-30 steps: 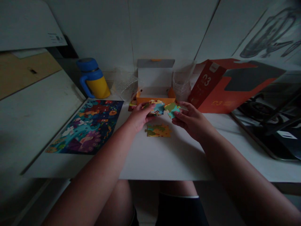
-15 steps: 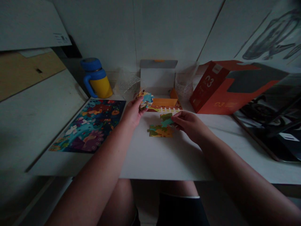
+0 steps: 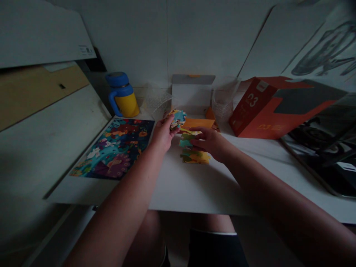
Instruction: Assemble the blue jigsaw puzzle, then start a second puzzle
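My left hand [image 3: 165,132] is closed around a stack of jigsaw puzzle pieces [image 3: 178,118], held above the table. My right hand [image 3: 213,144] has its fingers on a green and teal puzzle piece [image 3: 184,141], with the index finger stretched out beyond its far side. Just in front of that piece lie yellow and green puzzle pieces [image 3: 197,157] on the white table [image 3: 178,189]. Whether the teal piece touches them, I cannot tell. Part of it is hidden by my fingers.
At left lies a dark, colourful picture sheet [image 3: 114,148], with a blue and yellow jug [image 3: 126,100] behind it. An open box [image 3: 191,92] and crumpled clear plastic [image 3: 157,100] stand at the back. A large orange box [image 3: 258,115] is at right.
My right hand has moved left with the teal piece, shifting it leftward over the yellow pieces, and its index finger has stretched out. My left hand still holds the stack. The view has shifted slightly.
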Demonstrator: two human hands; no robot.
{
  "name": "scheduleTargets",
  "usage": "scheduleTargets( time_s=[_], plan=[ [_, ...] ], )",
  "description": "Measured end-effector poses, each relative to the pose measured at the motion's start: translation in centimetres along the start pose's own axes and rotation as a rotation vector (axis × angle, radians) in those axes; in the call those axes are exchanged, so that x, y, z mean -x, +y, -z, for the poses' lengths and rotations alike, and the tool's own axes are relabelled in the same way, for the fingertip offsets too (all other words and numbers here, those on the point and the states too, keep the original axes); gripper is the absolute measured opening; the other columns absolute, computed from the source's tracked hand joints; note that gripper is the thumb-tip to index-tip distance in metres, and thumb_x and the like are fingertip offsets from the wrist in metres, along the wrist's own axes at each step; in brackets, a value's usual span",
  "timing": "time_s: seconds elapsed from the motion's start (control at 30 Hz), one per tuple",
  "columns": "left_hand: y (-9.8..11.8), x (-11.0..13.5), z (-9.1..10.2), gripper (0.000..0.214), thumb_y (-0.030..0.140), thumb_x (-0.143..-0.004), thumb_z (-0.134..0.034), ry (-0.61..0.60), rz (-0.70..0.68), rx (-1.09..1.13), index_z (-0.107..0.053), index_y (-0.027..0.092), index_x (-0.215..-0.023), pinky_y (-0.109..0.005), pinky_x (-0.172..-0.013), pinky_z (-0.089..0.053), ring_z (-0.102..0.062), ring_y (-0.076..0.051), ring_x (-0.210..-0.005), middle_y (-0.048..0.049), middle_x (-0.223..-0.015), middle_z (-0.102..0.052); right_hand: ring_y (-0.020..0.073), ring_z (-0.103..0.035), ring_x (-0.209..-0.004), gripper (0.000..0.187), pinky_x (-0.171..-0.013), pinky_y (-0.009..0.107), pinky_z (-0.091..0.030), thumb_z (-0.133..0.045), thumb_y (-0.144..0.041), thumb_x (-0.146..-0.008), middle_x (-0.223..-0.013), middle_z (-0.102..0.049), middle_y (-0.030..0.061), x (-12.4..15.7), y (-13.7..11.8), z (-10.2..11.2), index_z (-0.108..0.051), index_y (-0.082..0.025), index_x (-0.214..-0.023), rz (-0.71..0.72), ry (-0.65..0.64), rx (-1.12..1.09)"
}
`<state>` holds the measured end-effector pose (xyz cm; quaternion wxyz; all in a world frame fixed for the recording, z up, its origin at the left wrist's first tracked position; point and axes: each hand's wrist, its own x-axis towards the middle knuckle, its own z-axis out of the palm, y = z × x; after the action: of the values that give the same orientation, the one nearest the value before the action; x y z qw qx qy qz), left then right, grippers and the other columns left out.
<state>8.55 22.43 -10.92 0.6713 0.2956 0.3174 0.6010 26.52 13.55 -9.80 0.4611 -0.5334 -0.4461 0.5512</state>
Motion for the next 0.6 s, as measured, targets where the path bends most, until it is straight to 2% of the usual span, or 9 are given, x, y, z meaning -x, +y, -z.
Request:
scheduleTargets(
  time_s=[0.1,0.2,0.3,0.37,0.43,0.53,0.6],
  plan=[
    [0.5,-0.2,0.0,0.022,0.032,-0.086,-0.09,0.027,-0.015,0.046,-0.075,0.018,-0.094,-0.022,-0.064,-0.06,-0.072,-0.012,-0.071,-0.0024,-0.089,-0.077,0.0144,-0.073,-0.072,0.033,-0.071,0.028,-0.066,-0.087,-0.014,-0.081,-0.085,-0.075,-0.0015,-0.9,0.1,-1.3,-0.075,-0.025,-0.11,0.039,-0.041,0.124],
    [0.9,-0.4,0.0,0.02,0.03,-0.087,-0.089,0.059,-0.019,0.088,-0.074,0.018,-0.09,-0.02,-0.066,-0.06,-0.072,-0.011,-0.072,-0.0013,-0.088,-0.077,0.0139,-0.067,-0.062,0.019,-0.057,0.025,-0.058,-0.085,-0.023,-0.084,-0.076,-0.074,-0.0012,-1.4,0.6,-2.0,-0.077,-0.024,-0.101,0.112,-0.077,0.28],
    [1.2,-0.3,0.0,0.018,0.028,-0.089,-0.087,0.067,-0.018,0.112,-0.073,0.018,-0.09,-0.019,-0.066,-0.061,-0.073,-0.011,-0.074,-0.0009,-0.087,-0.077,0.0116,-0.06,-0.056,0.015,-0.051,0.022,-0.049,-0.086,-0.027,-0.083,-0.067,-0.068,-0.0025,-1.3,1.2,-2.4,-0.072,-0.022,-0.086,0.153,-0.073,0.307],
    [1.2,-0.3,-0.1,0.02,0.029,-0.087,-0.09,0.07,-0.02,0.129,-0.073,0.019,-0.091,-0.019,-0.067,-0.061,-0.074,-0.01,-0.075,-0.0004,-0.088,-0.077,0.0121,-0.063,-0.061,0.021,-0.056,0.022,-0.054,-0.088,-0.026,-0.08,-0.071,-0.068,-0.0029,-0.9,1.5,-2.4,-0.068,-0.022,-0.086,0.124,-0.065,0.205],
    [1.2,-0.3,-0.1,0.025,0.031,-0.083,-0.093,0.092,-0.019,0.136,-0.073,0.019,-0.093,-0.018,-0.067,-0.061,-0.074,-0.01,-0.075,0.0,-0.089,-0.078,0.0144,-0.071,-0.073,0.033,-0.069,0.027,-0.063,-0.089,-0.023,-0.076,-0.085,-0.073,-0.0022,-0.3,1.5,-2.4,-0.069,-0.024,-0.102,0.087,-0.084,0.045],
    [1.2,-0.4,0.0,0.027,0.033,-0.083,-0.094,0.095,-0.021,0.129,-0.074,0.019,-0.094,-0.019,-0.067,-0.061,-0.075,-0.011,-0.075,-0.0008,-0.091,-0.078,0.0154,-0.076,-0.087,0.056,-0.086,0.031,-0.067,-0.089,-0.018,-0.073,-0.105,-0.075,-0.0008,0.5,1.2,-2.1,-0.066,-0.028,-0.124,0.041,-0.14,-0.156],
    [1.3,-0.4,0.1,0.024,0.032,-0.085,-0.092,0.078,-0.025,0.121,-0.074,0.018,-0.094,-0.021,-0.068,-0.061,-0.075,-0.012,-0.077,-0.0019,-0.092,-0.079,0.0153,-0.076,-0.086,0.051,-0.086,0.032,-0.068,-0.088,-0.019,-0.074,-0.105,-0.076,-0.0004,0.7,1.0,-1.9,-0.066,-0.027,-0.12,-0.002,-0.133,-0.215]
  ],
)
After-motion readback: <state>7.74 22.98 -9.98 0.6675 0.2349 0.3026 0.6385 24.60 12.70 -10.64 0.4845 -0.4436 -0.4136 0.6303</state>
